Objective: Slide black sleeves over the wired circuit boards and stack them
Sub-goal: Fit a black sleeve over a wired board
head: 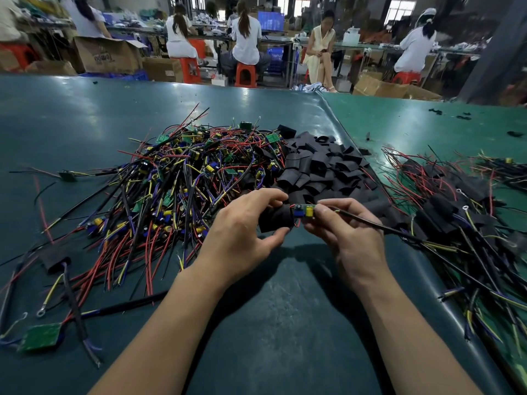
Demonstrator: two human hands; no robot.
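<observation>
free: bare mat (285, 323) | blocked: wired boards (182, 178), sleeve pile (322, 166), sleeved stack (456, 212)

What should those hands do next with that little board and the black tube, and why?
Probably push the circuit board further left into the black sleeve. The left hand grips the sleeve, the right hand pinches the board's far end, and the blue and yellow parts remain outside the sleeve's mouth. So the sleeve does not yet cover the board, and stacking would come later.
</observation>
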